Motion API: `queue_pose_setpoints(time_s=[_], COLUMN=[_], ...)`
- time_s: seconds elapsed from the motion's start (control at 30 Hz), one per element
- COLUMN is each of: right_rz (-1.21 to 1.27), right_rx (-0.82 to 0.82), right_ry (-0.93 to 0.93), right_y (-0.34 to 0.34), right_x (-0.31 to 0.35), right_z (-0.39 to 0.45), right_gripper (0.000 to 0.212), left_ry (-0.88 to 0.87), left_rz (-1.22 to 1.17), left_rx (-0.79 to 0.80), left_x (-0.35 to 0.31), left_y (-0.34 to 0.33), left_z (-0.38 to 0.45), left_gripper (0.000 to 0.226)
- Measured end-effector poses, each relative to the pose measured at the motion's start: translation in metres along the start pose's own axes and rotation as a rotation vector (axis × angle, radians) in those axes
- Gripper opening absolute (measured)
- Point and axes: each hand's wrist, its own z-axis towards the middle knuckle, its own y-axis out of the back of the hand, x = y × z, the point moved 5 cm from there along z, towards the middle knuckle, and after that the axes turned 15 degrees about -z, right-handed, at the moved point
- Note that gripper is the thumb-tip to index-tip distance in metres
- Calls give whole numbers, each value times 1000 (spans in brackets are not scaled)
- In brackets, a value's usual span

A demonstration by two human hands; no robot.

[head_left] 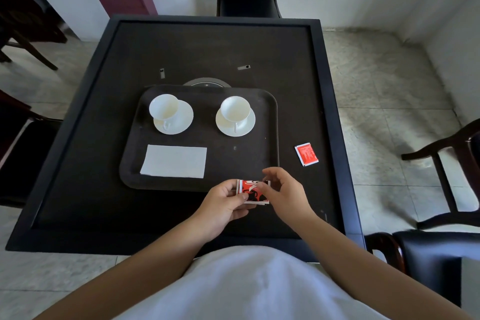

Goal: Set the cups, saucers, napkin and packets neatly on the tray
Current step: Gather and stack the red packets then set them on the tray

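While both cups [164, 108] already sit on their saucers [181, 122] at the far side of the tray [270, 122], and the napkin [174, 161] lies flat in its near left part, the packets are the step in hand. Both hands meet just over the near rim of the tray: the left hand [223, 202] grips a small stack of red packets [253, 191] from the left, thumb on top, and the right hand [283, 189] pinches the stack's right edge with curled fingers, as if squaring it up. How many packets are in the stack cannot be told.

One more packet [306, 154] lies alone on the table [78, 163], right of the tray and well apart from the hands.

By my judgement the work is nearly done. Next, the stack wants setting down in the bare near right part of the tray, beside the napkin and edges in line with it. Afterwards the right hand must reach out for the stray packet and add it. Loose packets slide easily, so a gentle release matters.
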Motion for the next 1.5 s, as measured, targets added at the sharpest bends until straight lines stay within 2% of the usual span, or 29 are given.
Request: queue_pose_setpoints(time_s=[0.1,0.17,0.27,0.47,0.63,0.9,0.97,1.07,1.2,1.33,1.5], right_rz=[152,182,200,185,163,197,199,25,-223,-339,-491], right_rx=[56,102,165,165,196,223,175,-54,-244,-174,-123], right_ry=[-139,-158,-155,-163,-178,-170,-174,-289,-408,-514,-507], right_y=[1,1,-1,-3,-8,-8,2,30,63,66,56], right_x=[-12,-15,-14,-15,-21,-32,-40,-66,-98,-121,-119], right_z=[1,2,2,4,7,21,34,67,101,115,114], right_gripper=[17,5,7,8,7,14,14,9,31,47,32], left_ry=[1,7,18,68,71,76,79,92,96,79,72], left_rz=[-23,-35,-49,-28,101,120,114,120,137,133,120], left_rx=[-20,-24,-25,-39,-114,-137,-152,-175,-201,-241,-275], left_x=[0,0,0,1,3,2,2,1,-1,-4,-6], left_y=[-1,-2,-3,-4,-1,-5,-5,-5,-5,-1,5], left_z=[1,2,4,8,15,26,27,28,28,25,23], left_gripper=[25,25,23,22,20,18,18,16,15,18,19])
